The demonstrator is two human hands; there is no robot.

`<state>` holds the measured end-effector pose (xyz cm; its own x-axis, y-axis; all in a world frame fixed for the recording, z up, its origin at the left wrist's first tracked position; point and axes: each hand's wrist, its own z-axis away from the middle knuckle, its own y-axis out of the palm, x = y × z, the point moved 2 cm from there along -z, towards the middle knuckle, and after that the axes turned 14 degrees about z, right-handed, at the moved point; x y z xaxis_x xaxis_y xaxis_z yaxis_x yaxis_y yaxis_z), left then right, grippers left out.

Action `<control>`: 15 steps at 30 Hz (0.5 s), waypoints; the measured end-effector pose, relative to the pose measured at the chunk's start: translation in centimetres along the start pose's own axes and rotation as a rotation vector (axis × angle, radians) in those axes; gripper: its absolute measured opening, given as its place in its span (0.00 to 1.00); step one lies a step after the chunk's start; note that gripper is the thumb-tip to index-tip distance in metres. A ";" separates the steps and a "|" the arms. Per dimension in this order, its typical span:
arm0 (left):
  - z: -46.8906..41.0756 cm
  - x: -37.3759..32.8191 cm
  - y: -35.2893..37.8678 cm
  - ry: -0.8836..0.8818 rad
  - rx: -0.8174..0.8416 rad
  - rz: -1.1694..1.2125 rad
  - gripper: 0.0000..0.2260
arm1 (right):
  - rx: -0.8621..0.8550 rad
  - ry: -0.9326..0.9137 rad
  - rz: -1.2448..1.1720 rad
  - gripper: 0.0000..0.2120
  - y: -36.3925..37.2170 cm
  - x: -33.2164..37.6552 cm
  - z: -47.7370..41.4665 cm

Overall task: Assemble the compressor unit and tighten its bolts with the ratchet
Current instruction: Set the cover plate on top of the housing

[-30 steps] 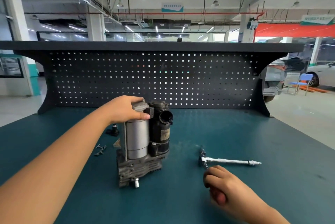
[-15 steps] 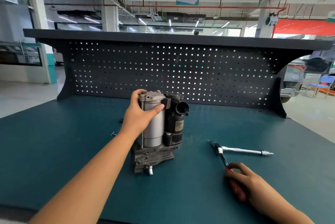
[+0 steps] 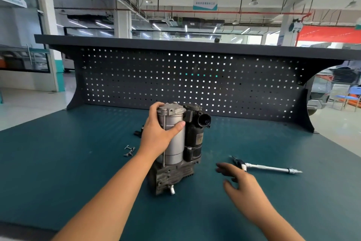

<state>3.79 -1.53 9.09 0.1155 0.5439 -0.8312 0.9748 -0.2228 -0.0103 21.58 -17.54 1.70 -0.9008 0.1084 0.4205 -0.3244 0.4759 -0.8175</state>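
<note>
the left hand (image 3: 156,133) clasps the silver cylinder of the upright compressor unit (image 3: 174,147) at mid-bench, while the right hand (image 3: 242,188), fingers spread and holding nothing, hovers just short of the ratchet (image 3: 269,167), lying crosswise off to its right.

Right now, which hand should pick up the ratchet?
Right, probably: the right hand is open and empty next to the ratchet, while the left hand grips the upright compressor.
</note>
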 end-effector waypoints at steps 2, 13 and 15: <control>0.0 -0.2 -0.1 -0.003 0.000 0.006 0.28 | 0.023 0.020 -0.063 0.21 1.1 0.9 -0.3; 2.1 -1.3 2.7 0.008 -0.152 -0.285 0.34 | 0.116 -0.025 -0.277 0.42 4.7 6.0 -0.4; 2.6 -1.5 3.3 0.034 -0.186 -0.307 0.34 | 0.125 -0.006 -0.362 0.47 5.4 6.9 -0.5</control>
<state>6.29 -5.16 8.85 -0.1848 0.5902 -0.7858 0.9827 0.1045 -0.1527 13.78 -13.82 0.34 -0.7233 -0.0526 0.6885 -0.6539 0.3725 -0.6586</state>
